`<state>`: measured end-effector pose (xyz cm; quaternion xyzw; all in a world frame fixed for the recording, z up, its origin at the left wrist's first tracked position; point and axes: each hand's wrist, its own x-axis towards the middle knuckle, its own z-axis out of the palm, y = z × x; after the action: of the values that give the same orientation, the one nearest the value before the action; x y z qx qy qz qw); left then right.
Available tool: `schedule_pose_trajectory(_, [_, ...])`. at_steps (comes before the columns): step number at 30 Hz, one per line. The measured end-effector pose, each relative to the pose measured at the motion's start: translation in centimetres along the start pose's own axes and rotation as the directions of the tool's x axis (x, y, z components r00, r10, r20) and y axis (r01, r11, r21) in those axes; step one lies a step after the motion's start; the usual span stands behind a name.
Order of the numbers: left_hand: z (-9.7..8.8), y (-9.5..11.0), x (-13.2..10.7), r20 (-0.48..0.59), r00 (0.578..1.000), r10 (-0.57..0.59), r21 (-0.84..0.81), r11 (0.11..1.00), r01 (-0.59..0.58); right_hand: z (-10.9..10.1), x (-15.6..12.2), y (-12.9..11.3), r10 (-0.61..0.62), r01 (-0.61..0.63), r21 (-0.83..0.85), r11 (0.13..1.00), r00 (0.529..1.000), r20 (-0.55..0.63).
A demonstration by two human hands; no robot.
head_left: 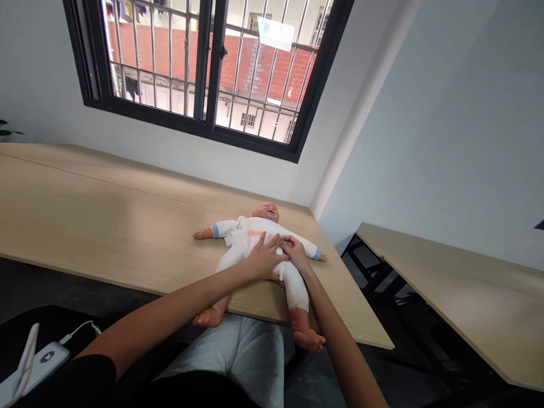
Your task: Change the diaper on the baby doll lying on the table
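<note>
Baby doll [250, 231] on wooden table [106, 192]

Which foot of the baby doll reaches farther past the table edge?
The foot on the right of the view reaches farther past the wooden table's edge; the other foot only just crosses it.

You face a black-framed window [208, 68] with metal bars [136, 56], a red brick wall [246, 68] beyond, white walls [425, 141], a pale wood tabletop [106, 209], a second wooden table [450, 289] rightward, and dark floor [403, 368].
</note>
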<state>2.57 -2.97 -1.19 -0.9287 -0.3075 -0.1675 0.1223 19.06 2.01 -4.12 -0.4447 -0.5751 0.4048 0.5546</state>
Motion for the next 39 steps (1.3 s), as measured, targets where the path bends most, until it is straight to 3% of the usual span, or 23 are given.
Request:
schedule_pose_trajectory(5, [-0.2,-0.1,0.1,0.013,0.998,-0.065,-0.017,0.998,0.065,0.0,0.3,0.0,0.022,-0.015,0.082,0.997,0.996,-0.082])
schedule_pose_trajectory(10, [0.2,-0.3,0.3,0.065,0.985,-0.16,-0.09,0.982,0.166,0.0,0.3,-0.3,0.075,-0.065,0.137,0.988,0.995,-0.066])
schedule_pose_trajectory(17, [-0.9,-2.5,0.3,0.202,0.977,-0.062,-0.313,0.942,0.124,0.2,-0.3,-1.2,0.085,-0.078,0.183,0.98,0.996,-0.034])
schedule_pose_trajectory(19, [-1.7,-3.5,0.4,0.144,0.988,-0.055,-0.457,0.882,0.116,0.2,-0.5,-1.5,0.069,-0.064,0.174,0.983,0.997,-0.024])
schedule_pose_trajectory(21, [-2.4,-4.6,0.3,0.005,0.988,-0.156,-0.589,0.798,0.129,0.2,-0.7,-1.8,0.024,-0.023,0.116,0.993,1.0,-0.009])
schedule_pose_trajectory(23, [-2.8,-5.9,-0.1,-0.128,0.937,-0.326,-0.676,0.72,0.158,0.2,-1.0,-2.1,-0.049,0.049,-0.014,0.999,0.999,0.018])
schedule_pose_trajectory(25, [-2.8,-7.5,-0.9,-0.178,0.857,-0.484,-0.705,0.67,0.232,0.2,-1.3,-2.3,-0.125,0.134,-0.168,0.977,0.99,0.063])
schedule_pose_trajectory(29, [-2.0,-11.1,-3.5,-0.032,0.725,-0.688,-0.597,0.595,0.538,0.2,-1.5,-2.5,-0.212,0.242,-0.296,0.924,0.968,0.132])
schedule_pose_trajectory(31, [-1.3,-12.3,-4.8,0.048,0.702,-0.71,-0.541,0.572,0.616,0.1,-1.5,-2.4,-0.221,0.253,-0.297,0.921,0.966,0.137])
schedule_pose_trajectory(34, [0.1,-13.1,-6.2,0.121,0.702,-0.701,-0.519,0.559,0.647,0.1,-1.3,-2.2,-0.22,0.249,-0.297,0.922,0.967,0.126])
schedule_pose_trajectory(39, [1.6,-12.6,-6.6,0.136,0.696,-0.705,-0.575,0.515,0.635,0.0,-1.3,-2.1,-0.22,0.248,-0.297,0.922,0.967,0.125])
